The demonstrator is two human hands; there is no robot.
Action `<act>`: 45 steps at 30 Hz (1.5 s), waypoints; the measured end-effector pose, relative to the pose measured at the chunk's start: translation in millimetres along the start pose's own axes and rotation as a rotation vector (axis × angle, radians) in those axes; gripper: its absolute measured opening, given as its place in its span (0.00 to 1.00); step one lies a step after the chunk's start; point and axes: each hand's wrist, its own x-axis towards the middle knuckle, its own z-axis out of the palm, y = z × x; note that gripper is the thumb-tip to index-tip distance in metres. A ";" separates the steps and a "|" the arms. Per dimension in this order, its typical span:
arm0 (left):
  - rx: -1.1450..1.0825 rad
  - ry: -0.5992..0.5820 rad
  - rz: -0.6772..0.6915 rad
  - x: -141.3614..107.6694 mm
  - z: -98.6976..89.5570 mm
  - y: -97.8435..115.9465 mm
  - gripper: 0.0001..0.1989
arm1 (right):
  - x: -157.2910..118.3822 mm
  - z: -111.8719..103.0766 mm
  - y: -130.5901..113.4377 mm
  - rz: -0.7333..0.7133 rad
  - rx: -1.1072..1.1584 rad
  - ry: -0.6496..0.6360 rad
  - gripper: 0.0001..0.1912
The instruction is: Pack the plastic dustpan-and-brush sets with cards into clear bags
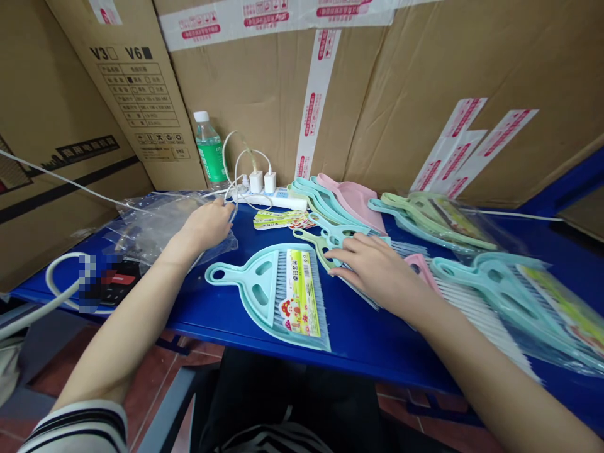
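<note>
My left hand (210, 223) is over the clear plastic bags (151, 220) at the left, its fingers bent down and closed on the film; the fingertips are partly hidden. My right hand (372, 267) rests over the pile of small brushes, fingers apart, touching a light-blue brush handle (325, 221) and near a green handle (307, 236). Between my hands lies a light-blue dustpan (228, 274) with a grey-bristled brush (281, 296) in it. A yellow-green printed card (303, 294) lies on the bristles.
Dustpans (352, 198) are stacked behind the brushes. Bagged sets (514, 283) lie at the right. Loose cards (278, 219), a power strip (287, 200) with chargers and a bottle (211, 151) stand before cardboard boxes (264, 82). A black device (117, 280) sits at the left.
</note>
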 end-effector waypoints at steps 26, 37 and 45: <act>0.022 -0.030 0.124 0.5 6.9 -16.8 0.28 | 5.5 -9.0 -16.8 -0.022 0.080 0.018 0.07; -0.041 -0.074 0.266 1.0 1.2 -12.5 0.18 | 4.3 -9.8 -26.0 -0.070 0.181 -0.036 0.09; -0.136 -0.027 0.388 3.4 6.6 -18.5 0.13 | 5.1 -11.0 -29.6 -0.039 0.158 -0.091 0.10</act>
